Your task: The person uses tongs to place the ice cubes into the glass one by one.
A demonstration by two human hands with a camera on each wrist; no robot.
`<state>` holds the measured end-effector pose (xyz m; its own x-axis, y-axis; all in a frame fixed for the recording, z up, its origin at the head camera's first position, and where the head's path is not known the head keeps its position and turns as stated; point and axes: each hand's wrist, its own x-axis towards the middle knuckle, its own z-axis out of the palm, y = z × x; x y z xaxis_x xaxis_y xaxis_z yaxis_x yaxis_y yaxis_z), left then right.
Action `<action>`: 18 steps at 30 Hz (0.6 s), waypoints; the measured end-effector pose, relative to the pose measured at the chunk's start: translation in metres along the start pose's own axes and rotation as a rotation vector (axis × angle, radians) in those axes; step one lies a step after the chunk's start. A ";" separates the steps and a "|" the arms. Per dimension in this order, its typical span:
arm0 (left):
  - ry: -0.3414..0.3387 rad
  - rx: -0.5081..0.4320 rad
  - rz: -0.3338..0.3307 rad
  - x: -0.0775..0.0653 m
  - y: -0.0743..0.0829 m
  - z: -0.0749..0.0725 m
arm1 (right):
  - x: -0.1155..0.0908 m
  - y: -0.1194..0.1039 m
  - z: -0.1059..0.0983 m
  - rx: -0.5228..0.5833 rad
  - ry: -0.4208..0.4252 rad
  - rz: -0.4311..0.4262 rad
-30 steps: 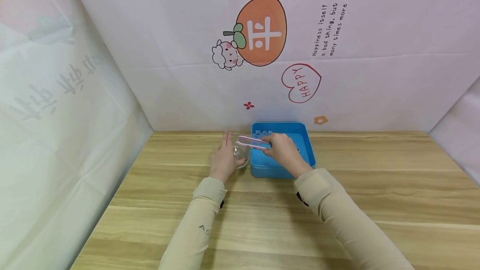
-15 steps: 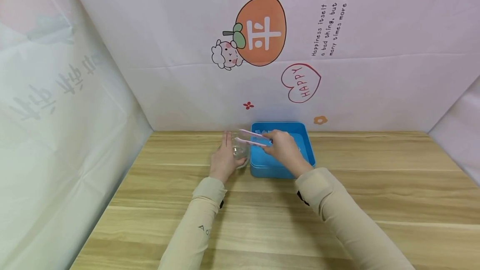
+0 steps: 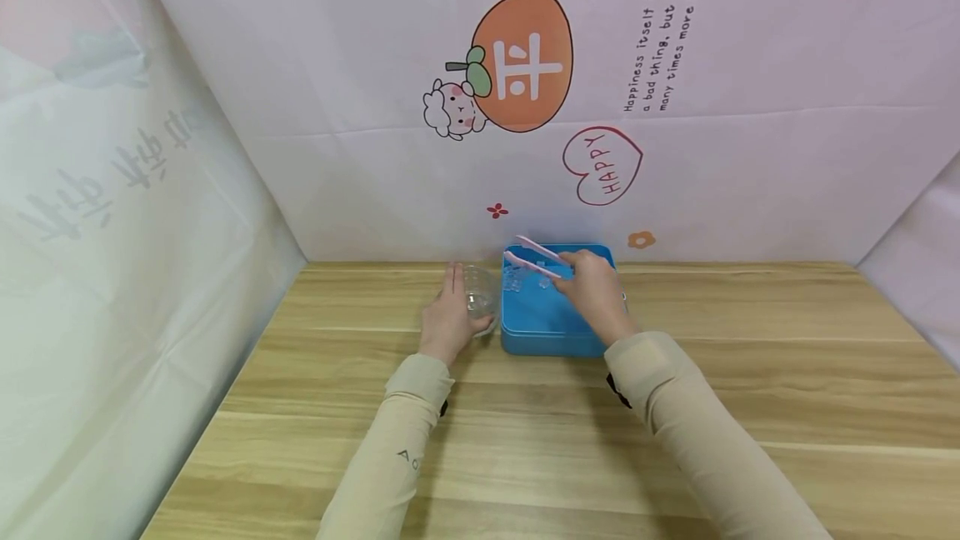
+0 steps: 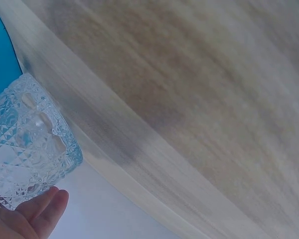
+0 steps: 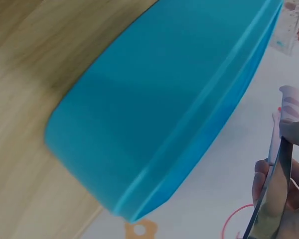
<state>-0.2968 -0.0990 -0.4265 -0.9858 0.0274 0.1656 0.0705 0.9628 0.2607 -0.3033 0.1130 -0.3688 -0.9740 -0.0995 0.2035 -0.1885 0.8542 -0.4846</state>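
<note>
My left hand (image 3: 447, 325) holds a clear cut-glass tumbler (image 3: 482, 297), thumb on its near side and fingers on its far side. The glass stands on the table just left of a blue box (image 3: 553, 345); its diamond-patterned wall shows in the left wrist view. My right hand (image 3: 597, 294) grips metal tongs with pink ends (image 3: 531, 264) over the box. The ends stand apart, and I see nothing between them. Several small clear cubes (image 3: 512, 278) lie at the box's left end; one loose cube (image 3: 544, 282) is further right. My right hand hides part of the box's inside.
The wood-grain table (image 3: 480, 457) meets a white printed backdrop (image 3: 375, 190) right behind the box and glass. Another white cloth (image 3: 150, 273) hangs along the table's left side.
My right hand has carried the tongs from above the glass back rightward over the box, and their ends have spread further apart. My left hand and the glass have stayed in place.
</note>
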 end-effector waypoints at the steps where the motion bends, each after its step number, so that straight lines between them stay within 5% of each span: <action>1: 0.000 0.000 0.000 0.000 0.000 0.000 | 0.000 0.003 0.000 -0.004 0.003 0.007; 18: -0.006 -0.004 0.000 -0.001 0.000 -0.001 | -0.003 0.032 0.016 -0.085 -0.069 0.076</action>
<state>-0.2957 -0.0993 -0.4253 -0.9867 0.0292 0.1601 0.0715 0.9616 0.2649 -0.3080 0.1326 -0.3982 -0.9920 -0.0649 0.1085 -0.1051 0.9003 -0.4224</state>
